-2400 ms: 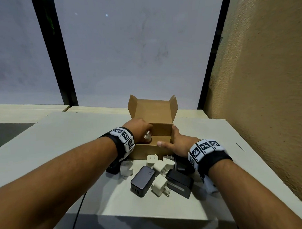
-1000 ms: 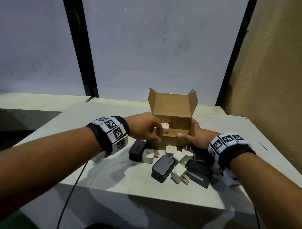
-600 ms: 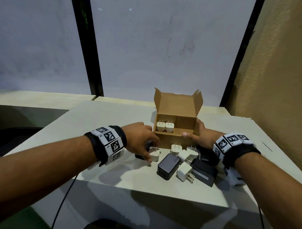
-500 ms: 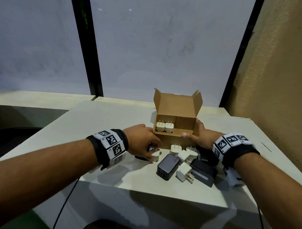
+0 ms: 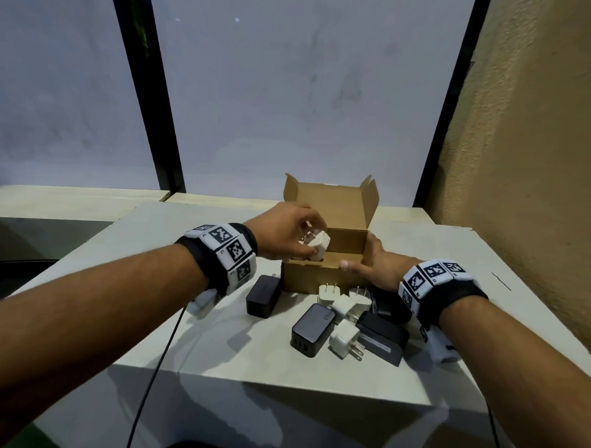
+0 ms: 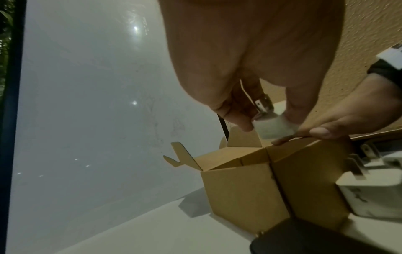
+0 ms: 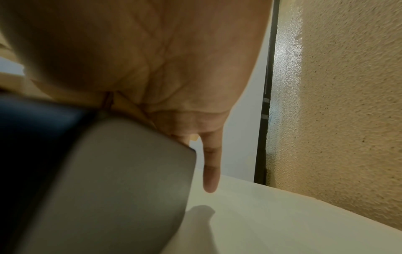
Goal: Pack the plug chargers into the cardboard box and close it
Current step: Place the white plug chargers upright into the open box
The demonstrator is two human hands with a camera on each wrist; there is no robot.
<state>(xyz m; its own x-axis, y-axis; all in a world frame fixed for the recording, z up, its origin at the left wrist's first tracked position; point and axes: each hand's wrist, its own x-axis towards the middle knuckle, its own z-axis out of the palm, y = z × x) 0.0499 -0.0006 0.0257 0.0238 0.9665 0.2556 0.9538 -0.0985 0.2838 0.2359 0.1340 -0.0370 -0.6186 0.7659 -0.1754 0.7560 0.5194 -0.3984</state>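
The open cardboard box (image 5: 309, 277) stands on the table with its lid (image 5: 333, 205) upright at the back. My left hand (image 5: 307, 241) pinches a white plug charger (image 5: 320, 245) just above the box's front left corner. In the left wrist view the charger (image 6: 274, 128) hangs between my fingertips over the box (image 6: 239, 189), prongs toward the palm. My right hand (image 5: 379, 267) rests against the box's right side with its thumb on the front rim and fingers straight. The left hand hides the box's contents.
Loose chargers lie before the box: black ones (image 5: 264, 296) (image 5: 313, 328) (image 5: 382, 336) and white ones (image 5: 328, 291) (image 5: 345, 339). A rough wall (image 5: 537, 182) stands close on the right. The table's front edge (image 5: 259, 379) is near, and a cable (image 5: 151, 363) hangs off it.
My left hand took a white charger from the table left of the box front and raised it over the box. The right hand stayed on the box.
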